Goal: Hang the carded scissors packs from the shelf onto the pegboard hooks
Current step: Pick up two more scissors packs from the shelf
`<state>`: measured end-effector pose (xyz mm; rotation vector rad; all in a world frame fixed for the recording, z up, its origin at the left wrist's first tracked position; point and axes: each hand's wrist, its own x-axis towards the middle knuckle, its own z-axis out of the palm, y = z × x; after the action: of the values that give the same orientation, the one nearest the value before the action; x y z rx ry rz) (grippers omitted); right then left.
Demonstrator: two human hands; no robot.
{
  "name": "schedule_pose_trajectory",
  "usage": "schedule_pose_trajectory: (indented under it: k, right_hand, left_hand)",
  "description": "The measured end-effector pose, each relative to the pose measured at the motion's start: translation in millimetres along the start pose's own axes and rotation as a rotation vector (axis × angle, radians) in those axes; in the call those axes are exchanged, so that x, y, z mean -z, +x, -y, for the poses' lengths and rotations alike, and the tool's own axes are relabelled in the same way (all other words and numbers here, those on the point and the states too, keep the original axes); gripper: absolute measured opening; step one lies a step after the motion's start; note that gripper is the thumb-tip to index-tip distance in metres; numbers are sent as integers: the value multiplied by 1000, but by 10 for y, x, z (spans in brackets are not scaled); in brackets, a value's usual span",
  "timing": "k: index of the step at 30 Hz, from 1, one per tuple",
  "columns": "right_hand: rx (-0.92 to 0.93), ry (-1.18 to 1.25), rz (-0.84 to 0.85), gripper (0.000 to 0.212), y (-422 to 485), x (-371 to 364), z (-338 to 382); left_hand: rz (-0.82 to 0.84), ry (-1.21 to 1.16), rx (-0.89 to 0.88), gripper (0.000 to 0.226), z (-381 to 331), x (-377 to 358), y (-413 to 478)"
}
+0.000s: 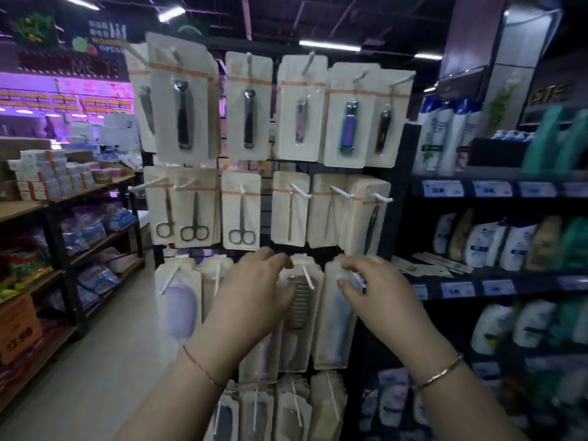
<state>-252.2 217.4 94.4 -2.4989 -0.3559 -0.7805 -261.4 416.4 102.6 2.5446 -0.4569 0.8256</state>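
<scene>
Carded scissors packs hang on white hooks in the second row of the pegboard display, with another scissors pack to their right. More flat carded packs lie on the dark shelf to the right. My left hand reaches the third row, fingers curled over the cards left of a comb pack and its hook. My right hand pinches the top of a card with a blue item. Whether the left hand holds a card is hidden.
Nail clipper cards fill the top row. Shampoo bottles line the dark shelves on the right. A wooden rack with boxes stands left across the aisle floor. More carded items hang in the bottom row.
</scene>
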Motion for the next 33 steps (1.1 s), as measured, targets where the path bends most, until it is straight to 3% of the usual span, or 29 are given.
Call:
schedule_pose_trajectory:
  k: [9,15,26,33]
  right_hand:
    - [-188,-214,-70,25,-397,722,-999]
    - [-306,-229,-81,29,-451,956,-1922]
    - [-232,-56,65,23,360,934,-3962]
    - [-170,55,169,24,933,694,-4748]
  left_hand:
    - [78,-254,-198,25,-1195,-992,285]
    - [178,-324,-186,23,-1722,-1803,623]
    - [113,-159,86,28,-2187,-3370,1480]
    - [10,-115,361,28,-2306,-3861,1808]
